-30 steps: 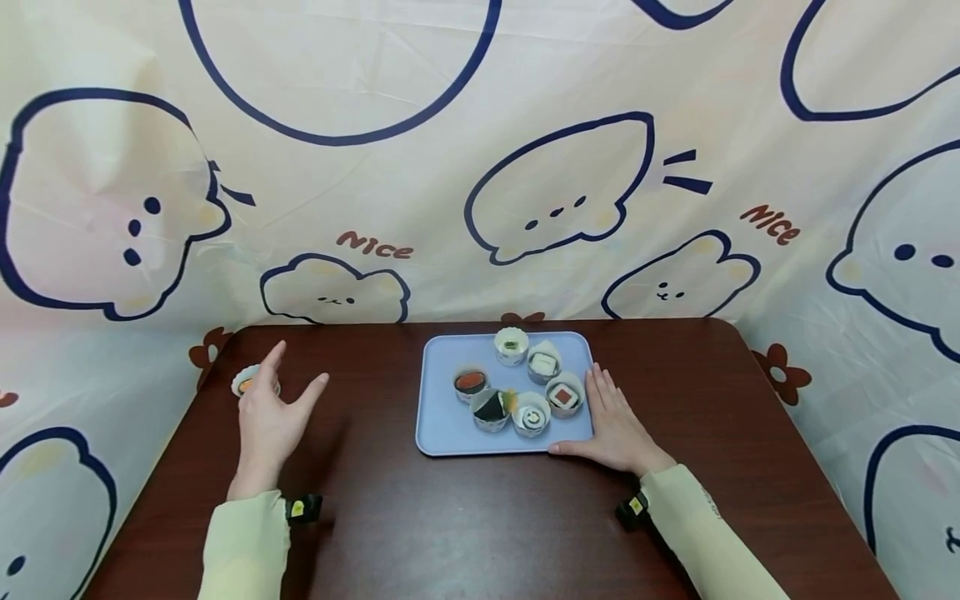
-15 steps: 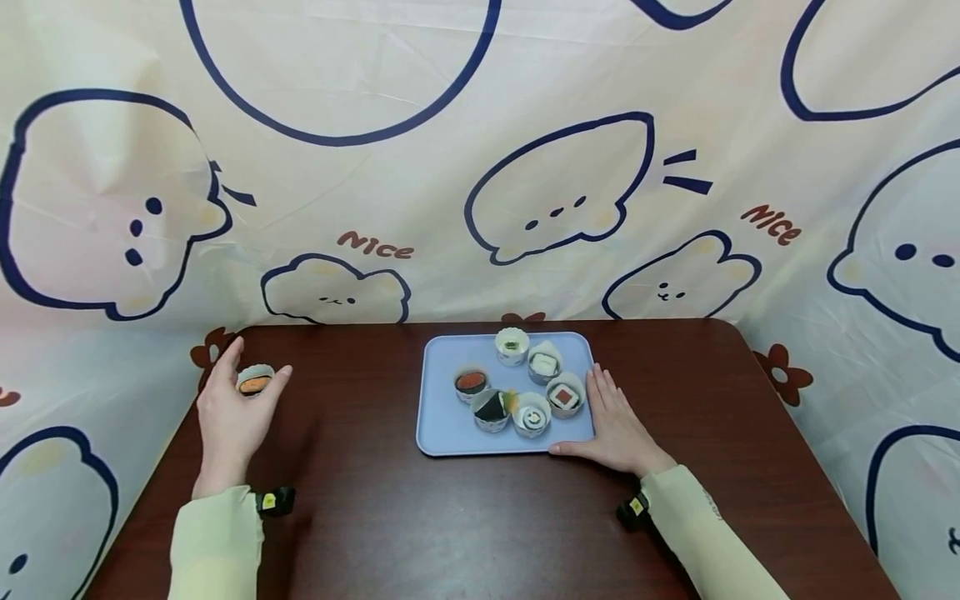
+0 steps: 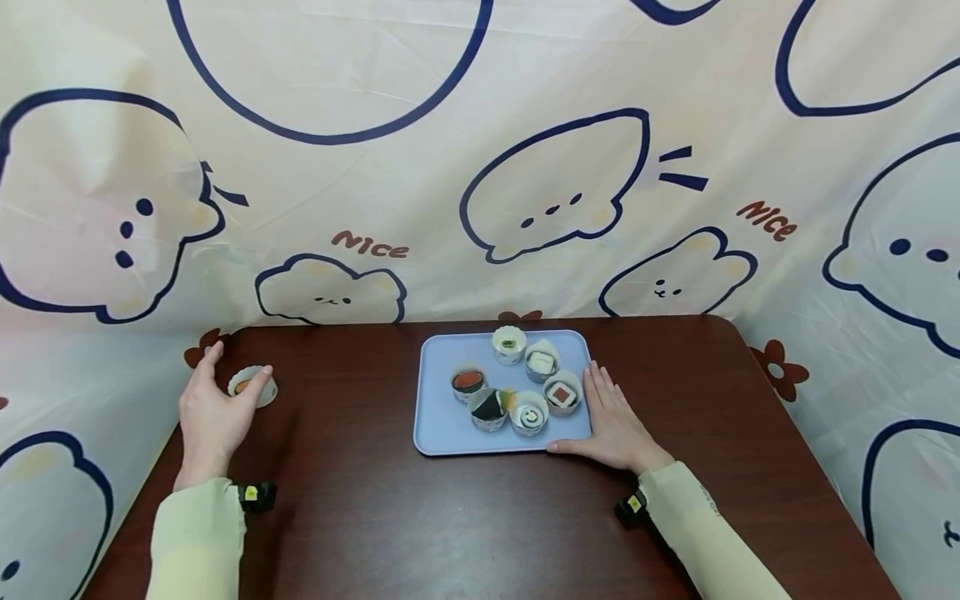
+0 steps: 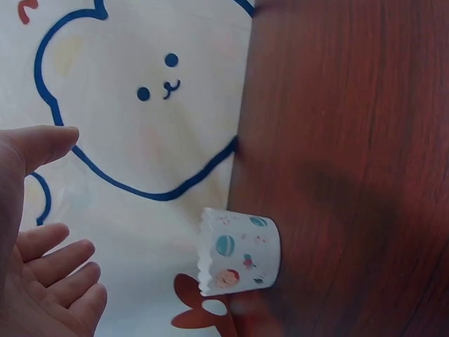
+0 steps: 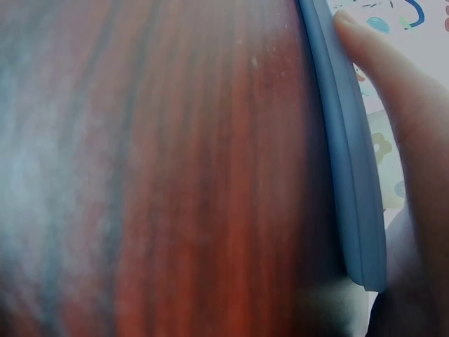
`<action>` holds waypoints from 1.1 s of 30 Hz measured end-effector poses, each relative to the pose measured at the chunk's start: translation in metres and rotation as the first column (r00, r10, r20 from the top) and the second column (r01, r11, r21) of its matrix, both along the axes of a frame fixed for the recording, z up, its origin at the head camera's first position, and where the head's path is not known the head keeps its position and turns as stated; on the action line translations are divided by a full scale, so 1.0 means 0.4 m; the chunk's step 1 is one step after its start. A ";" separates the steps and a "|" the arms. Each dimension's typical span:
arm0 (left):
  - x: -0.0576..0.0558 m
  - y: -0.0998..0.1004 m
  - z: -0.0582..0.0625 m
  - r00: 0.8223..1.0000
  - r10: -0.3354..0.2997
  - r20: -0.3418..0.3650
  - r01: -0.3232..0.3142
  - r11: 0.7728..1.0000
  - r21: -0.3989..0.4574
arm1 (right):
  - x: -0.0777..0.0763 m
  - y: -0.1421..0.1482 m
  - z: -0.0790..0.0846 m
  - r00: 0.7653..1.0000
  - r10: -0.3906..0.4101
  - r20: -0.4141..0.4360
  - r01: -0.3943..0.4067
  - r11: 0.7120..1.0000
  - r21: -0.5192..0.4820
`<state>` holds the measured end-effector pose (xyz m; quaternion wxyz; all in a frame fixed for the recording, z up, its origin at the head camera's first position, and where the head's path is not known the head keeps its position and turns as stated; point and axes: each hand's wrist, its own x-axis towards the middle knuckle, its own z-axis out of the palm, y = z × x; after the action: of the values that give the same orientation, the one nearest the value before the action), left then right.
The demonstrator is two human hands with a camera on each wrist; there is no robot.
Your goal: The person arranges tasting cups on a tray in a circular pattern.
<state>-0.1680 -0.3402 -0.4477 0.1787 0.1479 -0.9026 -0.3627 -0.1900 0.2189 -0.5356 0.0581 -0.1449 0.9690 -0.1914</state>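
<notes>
My left hand (image 3: pixel 213 416) hovers at the far left of the table, fingers and thumb spread around a white scalloped paper cup (image 3: pixel 263 395) with an orange food piece inside. In the left wrist view, the same patterned cup (image 4: pixel 243 250) stands on the table, apart from the fingertips. My right hand (image 3: pixel 621 427) lies with straight fingers along the right edge of a light blue tray (image 3: pixel 442 433). The right wrist view has the thumb (image 5: pixel 382 60) against the tray's rim (image 5: pixel 345 158). Several sushi pieces in paper cups, including a red-topped one (image 3: pixel 468 382) and a white roll (image 3: pixel 529 415), sit on the tray.
The dark brown wooden table (image 3: pixel 420 533) carries the tray towards its back edge. Behind and on both sides hangs a cream cloth (image 3: pixel 420 183) with blue cartoon outlines, meeting the table's edges.
My left hand has moved left and down, coming alongside the paper cup, so more of the cup now shows past the thumb. The right hand and tray hold their place.
</notes>
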 end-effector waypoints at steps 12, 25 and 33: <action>-0.031 -0.042 -0.065 0.990 0.036 0.133 -0.038 0.999 0.017 | 0.001 -0.001 -0.005 1.000 0.004 -0.011 -0.004 1.000 -0.003; -0.029 -0.037 -0.132 0.989 0.091 0.120 -0.101 0.992 0.078 | 0.001 -0.001 0.000 1.000 0.008 -0.008 -0.008 1.000 -0.002; -0.037 -0.029 -0.138 0.975 0.178 0.134 -0.202 0.958 0.204 | 0.002 -0.002 0.003 1.000 0.007 0.005 -0.007 1.000 0.009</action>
<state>-0.1828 -0.3519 -0.5028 0.1438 0.2731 -0.8481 -0.4308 -0.1891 0.2181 -0.5343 0.0616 -0.1475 0.9692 -0.1872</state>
